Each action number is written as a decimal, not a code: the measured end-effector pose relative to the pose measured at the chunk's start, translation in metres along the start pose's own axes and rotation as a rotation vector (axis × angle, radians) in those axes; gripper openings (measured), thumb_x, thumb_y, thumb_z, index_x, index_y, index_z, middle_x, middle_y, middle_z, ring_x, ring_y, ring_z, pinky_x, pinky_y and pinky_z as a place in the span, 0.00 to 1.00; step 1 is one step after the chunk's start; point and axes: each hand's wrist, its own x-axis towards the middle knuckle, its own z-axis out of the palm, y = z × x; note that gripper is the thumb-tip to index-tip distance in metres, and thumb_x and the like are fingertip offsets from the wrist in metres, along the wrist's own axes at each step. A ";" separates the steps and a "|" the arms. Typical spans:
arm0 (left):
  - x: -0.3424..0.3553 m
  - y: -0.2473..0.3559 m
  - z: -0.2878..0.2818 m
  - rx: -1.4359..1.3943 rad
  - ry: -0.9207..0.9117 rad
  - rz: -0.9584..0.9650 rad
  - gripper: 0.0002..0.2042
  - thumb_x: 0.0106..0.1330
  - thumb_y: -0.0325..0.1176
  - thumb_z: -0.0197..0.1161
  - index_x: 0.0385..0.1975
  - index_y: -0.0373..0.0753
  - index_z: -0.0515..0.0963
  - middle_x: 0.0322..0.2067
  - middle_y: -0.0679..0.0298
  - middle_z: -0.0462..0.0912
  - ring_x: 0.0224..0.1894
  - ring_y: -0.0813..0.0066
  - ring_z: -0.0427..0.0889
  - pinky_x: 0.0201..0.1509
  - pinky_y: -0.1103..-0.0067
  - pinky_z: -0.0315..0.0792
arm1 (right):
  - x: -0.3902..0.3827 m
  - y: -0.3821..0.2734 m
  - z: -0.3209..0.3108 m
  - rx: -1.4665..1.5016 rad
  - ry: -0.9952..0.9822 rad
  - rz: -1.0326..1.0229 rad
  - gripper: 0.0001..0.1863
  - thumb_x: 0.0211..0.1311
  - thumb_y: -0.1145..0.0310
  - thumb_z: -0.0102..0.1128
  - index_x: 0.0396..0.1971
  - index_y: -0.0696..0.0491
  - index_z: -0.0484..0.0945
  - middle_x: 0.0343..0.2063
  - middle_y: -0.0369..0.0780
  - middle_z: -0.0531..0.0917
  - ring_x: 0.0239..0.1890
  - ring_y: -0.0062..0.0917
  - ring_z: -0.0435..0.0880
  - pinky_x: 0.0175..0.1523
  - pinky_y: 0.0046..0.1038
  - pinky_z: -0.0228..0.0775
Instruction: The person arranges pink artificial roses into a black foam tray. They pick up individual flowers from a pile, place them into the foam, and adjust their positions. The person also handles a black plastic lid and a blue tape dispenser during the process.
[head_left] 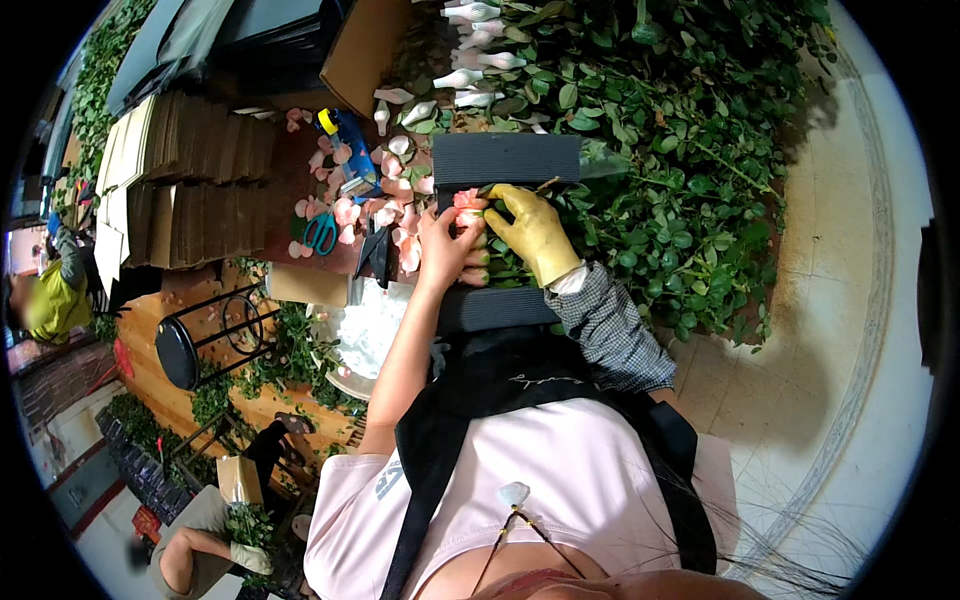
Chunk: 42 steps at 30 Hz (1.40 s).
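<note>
Pink roses (474, 260) lie in a row on dark corrugated cardboard (505, 160), which shows above and below them. My bare left hand (440, 243) holds the topmost rose (468, 205) from its left side, thumb and fingers bent around the bloom. From the right, my right hand (532, 236), in a yellow rubber glove, pinches at the same bloom with thumb and forefinger. Its sleeve is grey checked cloth. The stems run to the right, partly under the glove. Loose pink petals (397, 188) lie scattered left of the cardboard.
Leafy rose stems (680, 190) heap the table's right side. White-netted buds (470, 55) lie at the back. Leftward are teal-handled scissors (320, 234), a blue tape dispenser (352, 150) and stacked cardboard sheets (180, 185). A black stool (178, 352) and other people stand further left.
</note>
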 end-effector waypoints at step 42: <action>0.027 -0.043 -0.393 1.363 1.082 0.180 0.10 0.63 0.29 0.64 0.43 0.45 0.85 0.39 0.68 0.82 0.43 0.69 0.80 0.50 0.72 0.72 | -0.079 -0.053 -0.064 -0.143 0.281 0.064 0.21 0.68 0.74 0.57 0.61 0.55 0.76 0.48 0.49 0.86 0.48 0.37 0.86 0.54 0.34 0.76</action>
